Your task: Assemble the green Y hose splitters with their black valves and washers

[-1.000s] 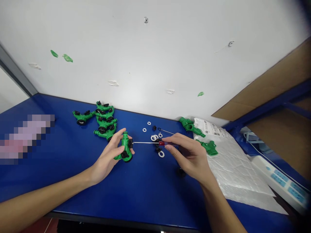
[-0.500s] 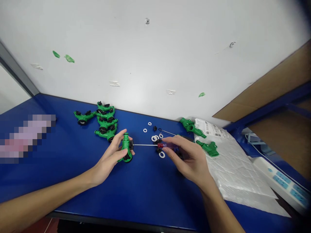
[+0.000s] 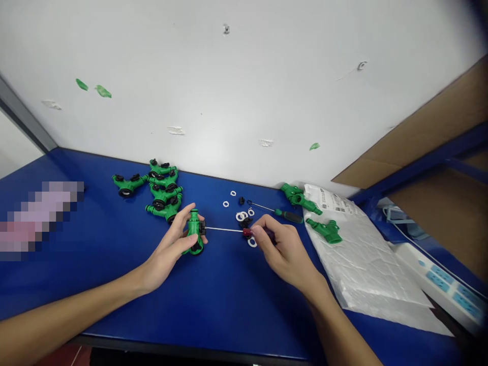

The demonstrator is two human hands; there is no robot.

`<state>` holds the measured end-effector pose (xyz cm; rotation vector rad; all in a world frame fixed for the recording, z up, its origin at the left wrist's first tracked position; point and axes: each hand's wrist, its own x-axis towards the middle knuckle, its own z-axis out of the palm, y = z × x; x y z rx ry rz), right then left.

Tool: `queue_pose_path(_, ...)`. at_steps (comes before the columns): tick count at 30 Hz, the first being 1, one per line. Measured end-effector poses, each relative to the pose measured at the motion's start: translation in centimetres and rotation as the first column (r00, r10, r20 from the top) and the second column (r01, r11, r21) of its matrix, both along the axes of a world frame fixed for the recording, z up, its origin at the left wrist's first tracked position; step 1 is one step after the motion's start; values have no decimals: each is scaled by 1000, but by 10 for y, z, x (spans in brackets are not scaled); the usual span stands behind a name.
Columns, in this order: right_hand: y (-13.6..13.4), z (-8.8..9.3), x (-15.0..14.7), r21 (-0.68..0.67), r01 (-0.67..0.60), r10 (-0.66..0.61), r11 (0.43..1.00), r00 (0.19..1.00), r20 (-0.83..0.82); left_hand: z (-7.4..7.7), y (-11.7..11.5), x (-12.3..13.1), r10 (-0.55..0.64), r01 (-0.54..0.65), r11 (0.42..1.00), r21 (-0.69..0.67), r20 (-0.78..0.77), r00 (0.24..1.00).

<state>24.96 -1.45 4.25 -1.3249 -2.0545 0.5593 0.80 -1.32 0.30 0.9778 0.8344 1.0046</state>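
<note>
My left hand (image 3: 168, 254) is closed around a green Y-shaped hose connector (image 3: 193, 230), held upright above the table. On the connector's right side is a black knob (image 3: 203, 227). In my right hand (image 3: 284, 249) is a screwdriver (image 3: 247, 232) with a dark red handle, its thin shaft level and its tip at the black knob. Most of the handle is hidden in my fingers. Below and behind the shaft lie white ring washers (image 3: 252, 242) and small black parts (image 3: 246, 222).
Several assembled green connectors (image 3: 165, 195) lie at the back left. A green-handled screwdriver (image 3: 288, 216) lies behind my right hand. Bare green connector bodies (image 3: 326, 230) rest by a white padded bag (image 3: 362, 259). A power strip (image 3: 438, 284) is at far right. A white wall (image 3: 213, 91) stands behind.
My right hand has turned on the screwdriver handle, fingers curled further round, uncovering the green-handled screwdriver. The left hand keeps its hold on the connector. The view has shifted slightly.
</note>
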Motion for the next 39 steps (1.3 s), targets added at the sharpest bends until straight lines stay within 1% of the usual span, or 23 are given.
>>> queue_pose_path(4, 1, -4, 1, 0, -27, 26, 1000, 994, -107, -2, 1, -1, 10, -10, 1000, -7, 9, 1000)
queue_pose_path(7, 4, -9, -1, 47, 17, -10, 999, 990, -142, -4, 3, -2, -4, 4, 1000, 12, 10, 1000)
queue_pose_path(10, 5, -11, -3, 88, 38, -31, 995, 997, -76, -6, 3, -2, 9, -10, 999, 32, 14, 1000)
queue_pose_path(12, 5, -10, -4, 90, 14, -12, 996, 1000, -25, -7, 3, -2, 16, -17, 999, 38, 17, 1000)
queue_pose_path(14, 3, -8, -4, 63, -13, 14, 998, 1000, -6, -6, 4, -2, 16, -16, 999, 34, 21, 1000)
queue_pose_path(17, 2, -8, -1, 35, -54, 55, 998, 998, -32, -5, 6, -3, 18, -19, 999, 45, 27, 999)
queue_pose_path(20, 4, -10, 2, 94, -58, 64, 994, 996, -62, -5, 4, -5, -7, 6, 996, 87, 10, 1000)
queue_pose_path(22, 7, -11, 3, 133, -42, 50, 990, 997, -51, -6, 2, -7, -41, 42, 992, 115, -16, 999)
queue_pose_path(25, 8, -10, 3, 143, -47, 41, 989, 998, 43, -8, 0, -9, -62, 66, 989, 131, -32, 998)
queue_pose_path(27, 7, -9, 3, 122, -58, 45, 991, 994, 104, -9, 0, -9, -60, 63, 990, 129, -27, 998)
queue_pose_path(29, 5, -8, 3, 75, -56, 49, 996, 995, 88, -9, 0, -9, -62, 65, 990, 123, -27, 998)
queue_pose_path(32, 3, -7, 4, 23, -56, 57, 998, 998, -19, -8, 0, -8, -77, 81, 991, 103, -39, 996)
queue_pose_path(35, 5, -8, 4, 104, -59, 64, 993, 997, -43, -7, -2, -9, -86, 92, 990, 110, -64, 994)
queue_pose_path(37, 6, -9, 3, 168, -60, 60, 984, 998, 6, -7, -3, -9, -68, 79, 988, 133, -84, 994)
queue_pose_path(39, 7, -10, 1, 170, -71, 58, 983, 995, 84, -7, -2, -9, -47, 60, 987, 149, -90, 995)
